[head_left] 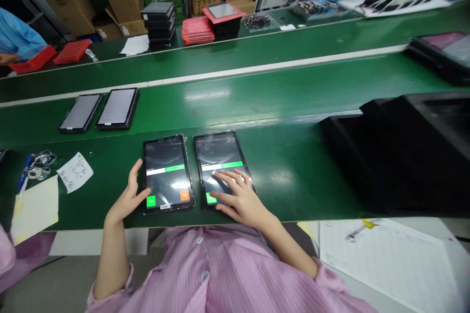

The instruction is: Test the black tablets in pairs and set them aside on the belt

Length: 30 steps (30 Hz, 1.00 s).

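Two black tablets lie side by side on the green conveyor belt point(279, 176), their screens lit with a test display. My left hand point(128, 193) rests at the lower left edge of the left tablet point(169, 173), fingers apart, near a green button point(151, 201) on its screen. My right hand point(238, 195) lies on the lower part of the right tablet point(220, 156), fingers spread over the screen and covering part of a green button point(210, 198). Neither hand grips anything.
Two more tablets point(99, 110) lie farther up the belt. To the left are a handwritten note point(75, 172), yellow paper point(35, 210), a blue pen point(25, 172) and metal clips point(38, 166). Large black trays point(396, 156) stand right. Papers point(385, 264) lie at lower right.
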Each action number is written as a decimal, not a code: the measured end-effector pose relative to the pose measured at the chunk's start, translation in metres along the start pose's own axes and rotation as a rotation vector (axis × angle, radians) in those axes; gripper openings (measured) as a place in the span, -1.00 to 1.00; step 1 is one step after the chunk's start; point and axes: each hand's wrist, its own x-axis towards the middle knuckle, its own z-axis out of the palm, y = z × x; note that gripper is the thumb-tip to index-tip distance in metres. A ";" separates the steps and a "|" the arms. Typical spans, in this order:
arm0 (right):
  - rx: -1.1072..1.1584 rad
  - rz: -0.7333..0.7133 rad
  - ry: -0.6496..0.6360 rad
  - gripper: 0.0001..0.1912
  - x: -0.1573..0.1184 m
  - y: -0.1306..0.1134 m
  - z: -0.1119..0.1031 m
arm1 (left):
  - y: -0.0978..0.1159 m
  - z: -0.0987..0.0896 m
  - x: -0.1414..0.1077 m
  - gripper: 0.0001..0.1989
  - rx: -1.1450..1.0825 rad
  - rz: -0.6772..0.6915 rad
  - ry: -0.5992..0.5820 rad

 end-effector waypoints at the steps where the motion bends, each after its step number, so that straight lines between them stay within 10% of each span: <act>1: -0.002 -0.011 -0.004 -0.74 0.001 -0.002 0.001 | 0.011 -0.005 0.013 -0.28 0.100 0.011 -0.032; 7: -0.043 -0.084 -0.035 -0.80 0.019 0.009 -0.002 | 0.063 0.003 0.116 -0.40 0.563 0.190 -0.208; 11: 0.106 0.233 0.297 -0.71 0.041 0.069 -0.003 | 0.074 0.017 0.159 -0.46 0.668 0.227 -0.242; 16: 0.656 0.791 0.546 -0.53 0.048 0.142 0.015 | 0.078 0.020 0.166 -0.49 0.707 0.270 -0.254; 30: 0.793 0.855 0.520 -0.57 0.035 0.149 0.027 | 0.078 0.015 0.164 -0.50 0.641 0.235 -0.292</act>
